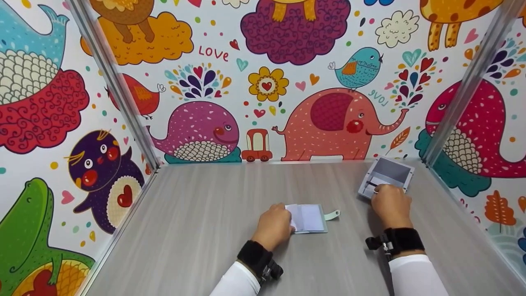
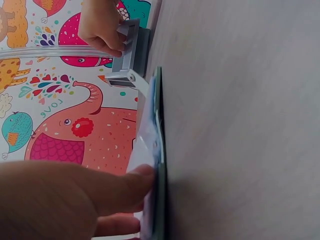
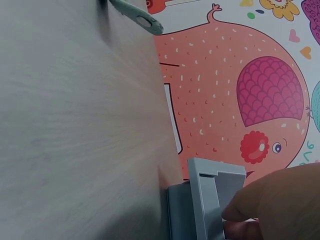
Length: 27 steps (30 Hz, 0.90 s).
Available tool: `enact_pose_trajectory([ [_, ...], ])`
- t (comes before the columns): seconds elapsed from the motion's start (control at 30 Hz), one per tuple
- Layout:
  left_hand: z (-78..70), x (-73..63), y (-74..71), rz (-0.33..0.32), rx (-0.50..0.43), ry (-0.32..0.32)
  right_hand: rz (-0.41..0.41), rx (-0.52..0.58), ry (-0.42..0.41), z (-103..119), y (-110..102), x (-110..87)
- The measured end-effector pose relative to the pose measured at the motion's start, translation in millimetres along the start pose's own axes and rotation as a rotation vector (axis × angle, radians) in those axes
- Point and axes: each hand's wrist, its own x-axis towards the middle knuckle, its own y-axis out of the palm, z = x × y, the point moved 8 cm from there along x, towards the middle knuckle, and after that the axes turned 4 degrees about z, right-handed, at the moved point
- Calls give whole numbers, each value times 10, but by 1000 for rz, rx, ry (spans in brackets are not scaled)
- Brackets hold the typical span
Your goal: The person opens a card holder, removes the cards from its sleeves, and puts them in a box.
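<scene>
A small snap-strap booklet [image 1: 313, 218] with a pale green cover and white leaves lies spread on the table. My left hand [image 1: 273, 226] pinches its left-side leaves between thumb and fingers; the left wrist view shows the thumb [image 2: 142, 175] on a translucent leaf. Its strap [image 1: 333, 215] sticks out to the right. Farther right, my right hand [image 1: 392, 204] reaches into a grey open box [image 1: 390, 169], its fingers pinching a white card with a dark stripe [image 1: 373, 183]. Most of that card is hidden by the hand and the box wall [image 3: 205, 200].
The wood-grain table [image 1: 185, 213] meets a back wall [image 1: 263, 152] printed with cartoon animals. Metal posts [image 1: 119, 82] stand at the left and right corners. The grey box sits close to the back wall, near the right corner.
</scene>
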Motion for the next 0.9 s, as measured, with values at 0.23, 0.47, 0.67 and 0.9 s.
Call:
enact_pose_trajectory([
  [0.23, -16, 2, -6, 14, 4, -2, -11, 9, 3, 32, -28, -1],
  [0.47, -11, 15, 0, 21, 5, -7, -94, 65, -25, 214, -144, -3],
  [0.67, 7, 27, 15, 20, -6, -6, -100, 168, -97, 550, -127, -53],
  [0.9, 4, 23, 15, 9, -5, -2, 201, 440, -144, 1097, 329, -183],
])
